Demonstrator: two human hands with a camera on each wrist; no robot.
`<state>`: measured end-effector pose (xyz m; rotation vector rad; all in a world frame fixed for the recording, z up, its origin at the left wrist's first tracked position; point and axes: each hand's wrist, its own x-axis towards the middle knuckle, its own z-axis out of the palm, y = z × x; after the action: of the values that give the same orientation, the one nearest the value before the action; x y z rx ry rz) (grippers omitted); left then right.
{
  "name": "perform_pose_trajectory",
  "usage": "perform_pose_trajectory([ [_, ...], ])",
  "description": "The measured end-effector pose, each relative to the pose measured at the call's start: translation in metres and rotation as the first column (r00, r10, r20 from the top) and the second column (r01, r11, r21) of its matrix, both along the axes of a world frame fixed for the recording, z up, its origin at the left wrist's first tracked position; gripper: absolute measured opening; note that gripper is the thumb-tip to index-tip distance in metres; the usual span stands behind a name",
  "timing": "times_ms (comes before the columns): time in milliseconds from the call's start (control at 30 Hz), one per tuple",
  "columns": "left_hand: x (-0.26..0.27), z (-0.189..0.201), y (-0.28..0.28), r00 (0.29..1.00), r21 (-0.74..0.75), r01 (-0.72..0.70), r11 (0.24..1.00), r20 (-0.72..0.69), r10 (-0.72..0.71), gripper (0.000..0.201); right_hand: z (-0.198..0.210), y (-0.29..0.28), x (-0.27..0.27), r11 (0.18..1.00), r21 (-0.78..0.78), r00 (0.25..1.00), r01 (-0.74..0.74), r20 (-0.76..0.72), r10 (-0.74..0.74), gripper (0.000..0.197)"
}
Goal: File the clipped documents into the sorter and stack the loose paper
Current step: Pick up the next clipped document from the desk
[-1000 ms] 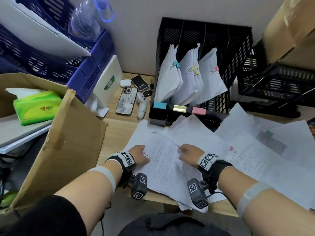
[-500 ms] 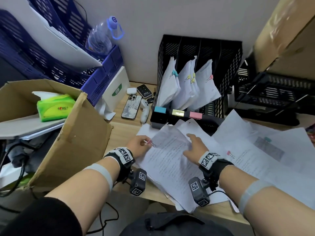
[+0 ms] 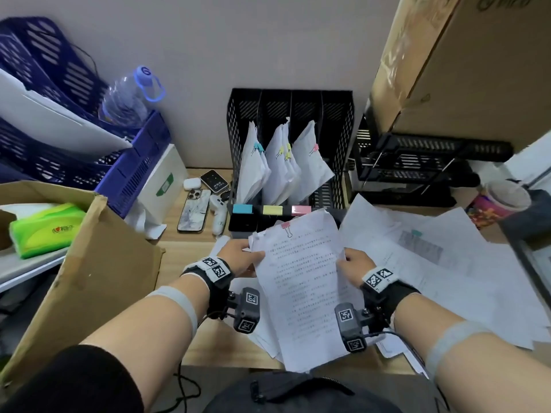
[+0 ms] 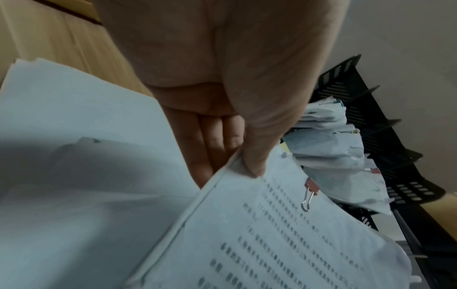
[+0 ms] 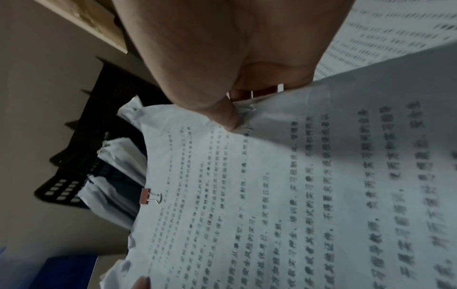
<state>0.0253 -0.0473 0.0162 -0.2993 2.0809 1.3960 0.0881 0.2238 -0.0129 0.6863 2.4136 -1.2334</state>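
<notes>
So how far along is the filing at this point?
Partly done. Clipped white bundles already stand in the black mesh sorter, behind its blue, yellow and pink labels. In hand: the left hand and right hand hold up a printed document with a pink binder clip. Left: filing it, plus the loose white sheets spread unstacked on the wooden desk, one carrying a green clip.

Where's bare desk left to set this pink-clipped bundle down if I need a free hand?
Little. One bare wood strip runs between the cardboard box, the phone and the left hand. Right of the sorter, loose paper covers the desk.
</notes>
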Motion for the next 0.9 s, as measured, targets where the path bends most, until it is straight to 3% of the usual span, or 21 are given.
perform_pose_trajectory([
  [167, 0.006, 0.001, 0.012, 0.990, 0.015, 0.100, 0.995, 0.098, -0.101, 0.024, 0.005, 0.000, 0.009, 0.999, 0.034, 0.999, 0.038, -0.001, -0.038, 0.029],
  [267, 0.006, 0.009, 0.020, 0.988, -0.006, 0.143, 0.990, 0.057, -0.143, 0.022, 0.010, -0.005, 0.008, 0.984, 0.105, 0.986, 0.146, -0.090, -0.137, 0.014],
  [333, 0.001, 0.016, 0.027, 0.985, 0.005, 0.171, 0.985, 0.011, -0.171, 0.022, 0.018, -0.009, 0.005, 0.951, 0.204, 0.964, 0.231, -0.181, -0.195, 0.025],
  [400, -0.005, 0.025, 0.034, 0.981, 0.030, 0.193, 0.981, -0.041, -0.192, 0.023, 0.032, -0.018, 0.002, 0.969, 0.197, 0.980, 0.151, -0.158, -0.121, 0.028],
  [500, -0.016, 0.039, 0.050, 0.962, 0.074, 0.255, 0.964, -0.119, -0.245, 0.025, 0.054, -0.043, 0.002, 0.996, -0.042, 0.995, -0.081, 0.057, 0.083, 0.067],
  [600, -0.024, 0.058, 0.066, 0.919, 0.111, 0.361, 0.926, -0.213, -0.332, 0.025, 0.071, -0.067, -0.005, 0.983, -0.011, 0.979, -0.184, 0.083, 0.185, 0.105],
  [667, -0.031, 0.068, 0.073, 0.885, 0.112, 0.419, 0.901, -0.272, -0.378, 0.026, 0.080, -0.074, -0.013, 0.985, 0.100, 0.989, -0.144, 0.034, 0.141, 0.101],
  [800, -0.043, 0.078, 0.081, 0.848, 0.199, 0.500, 0.843, -0.308, -0.430, 0.016, 0.100, -0.069, -0.023, 0.965, 0.260, 0.994, -0.035, -0.088, 0.060, 0.074],
  [900, -0.051, 0.084, 0.086, 0.793, 0.216, 0.577, 0.788, -0.379, -0.477, 0.032, 0.117, -0.059, -0.025, 0.954, 0.300, 0.989, 0.010, -0.145, 0.035, 0.065],
])
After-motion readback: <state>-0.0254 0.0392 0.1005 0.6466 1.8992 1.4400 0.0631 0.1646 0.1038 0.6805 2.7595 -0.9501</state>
